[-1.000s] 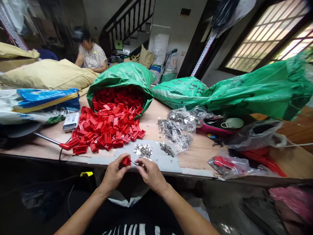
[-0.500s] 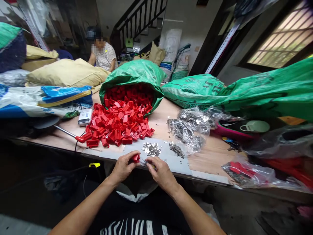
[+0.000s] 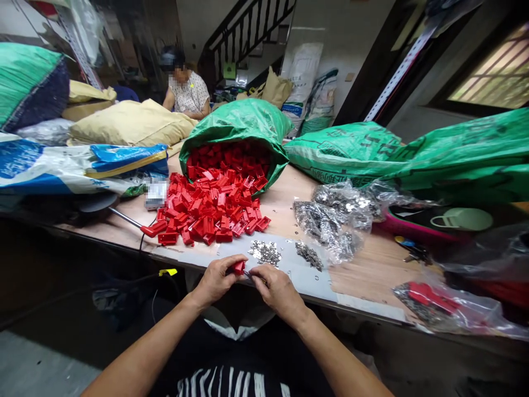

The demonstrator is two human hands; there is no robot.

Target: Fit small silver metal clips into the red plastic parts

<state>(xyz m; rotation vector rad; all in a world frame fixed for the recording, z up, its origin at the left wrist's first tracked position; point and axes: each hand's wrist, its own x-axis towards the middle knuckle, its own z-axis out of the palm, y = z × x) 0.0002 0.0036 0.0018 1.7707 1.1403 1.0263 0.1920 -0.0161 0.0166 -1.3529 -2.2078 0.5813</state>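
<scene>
My left hand (image 3: 218, 282) is closed round a small red plastic part (image 3: 238, 268) at the table's front edge. Beside it, my right hand (image 3: 278, 288) pinches a thin metal tool (image 3: 249, 274), its tip at the red part. The tool's handle is mostly hidden by my fingers. Just beyond my hands lie a pile of shiny flat metal pieces (image 3: 265, 252) and a darker pile of small metal pieces (image 3: 309, 255) on a grey sheet (image 3: 293, 275). Many red parts (image 3: 215, 207) spill from an open green sack (image 3: 243, 118) behind.
Clear bags of metal pieces (image 3: 326, 226) lie right of centre, with a bag holding red items (image 3: 433, 300) farther right. Green sacks (image 3: 351, 149) line the back right. A blue and white sack (image 3: 82, 165) lies left. A person (image 3: 189, 91) sits behind the table.
The view has shifted, so the scene appears farther right. The metal tool's tip has come closer to the red part, and my hands are nearer each other.
</scene>
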